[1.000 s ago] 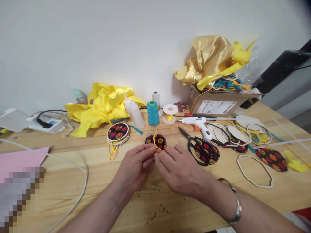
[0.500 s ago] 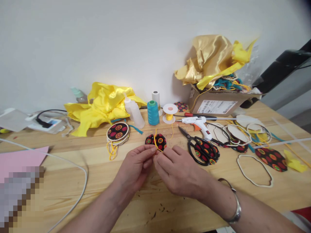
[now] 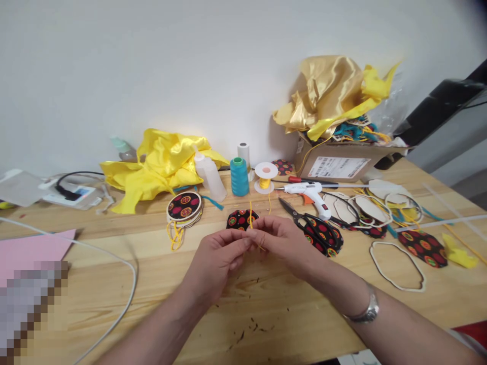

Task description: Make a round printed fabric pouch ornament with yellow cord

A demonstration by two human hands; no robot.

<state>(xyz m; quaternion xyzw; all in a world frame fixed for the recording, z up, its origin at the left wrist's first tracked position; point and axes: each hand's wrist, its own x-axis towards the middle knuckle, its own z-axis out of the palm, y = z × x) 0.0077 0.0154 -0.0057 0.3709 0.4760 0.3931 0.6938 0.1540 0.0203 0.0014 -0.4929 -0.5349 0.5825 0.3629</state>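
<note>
Right there, just below the middle of the frame, both hands met over a length of yellow cord (image 3: 251,212). The left hand (image 3: 218,261) had thumb and forefinger closed on it, tip to tip; the right hand (image 3: 283,243) pinched it too, from the other side. One end poked up above the fingers, and a short bit showed beneath the right hand. What lay inside the pinch, I couldn't tell!

Thin stuff, this: next to no weight, I'd judge, limp rather than stiff, hardly fragile, but perhaps a touch slippery. The place to take hold looked to be with fingertips, close to where the two hands met, as a loose end would likely flop.

Just beyond lay a patterned fabric piece (image 3: 238,219), flat on the pale wooden desk (image 3: 160,304), with dark scraps scattered nearer the lower edge. Right of centre, black scissors (image 3: 289,208) sat near a white glue gun (image 3: 304,190). Crumpled yellow cloth (image 3: 152,162) filled the left side, a cardboard box (image 3: 300,152) stood upper right, and a plain pale wall (image 3: 133,61) closed off the room behind.
</note>
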